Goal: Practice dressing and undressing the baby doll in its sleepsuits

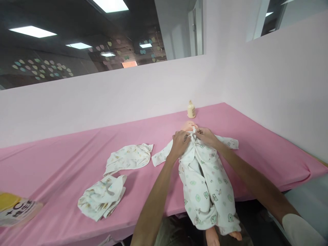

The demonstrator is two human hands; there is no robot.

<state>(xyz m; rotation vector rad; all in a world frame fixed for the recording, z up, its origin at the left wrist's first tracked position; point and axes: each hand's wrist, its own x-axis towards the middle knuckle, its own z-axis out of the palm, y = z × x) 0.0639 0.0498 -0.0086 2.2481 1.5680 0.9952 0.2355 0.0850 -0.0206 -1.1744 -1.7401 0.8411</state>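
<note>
Garment pinched at neck

Left hand and right hand fingers pinch it, tips partly hidden, below the doll's head. The doll's feet overhang the tabletop edge; left of the doll, a container is cut off.

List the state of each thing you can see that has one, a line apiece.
Doll: lying down, dressed
Patterned garment: worn by the doll, sleeves spread outward
Left hand: gripping cloth near the neckline
Right hand: pinching cloth near the neckline
Farther cloth: loosely spread, wrinkled
Nearer cloth: bunched up
Pump bottle: upright
Labelled container: cut off by the frame; standing or lying unclear
Pink cover: creased
Ceiling lights: lit
</note>
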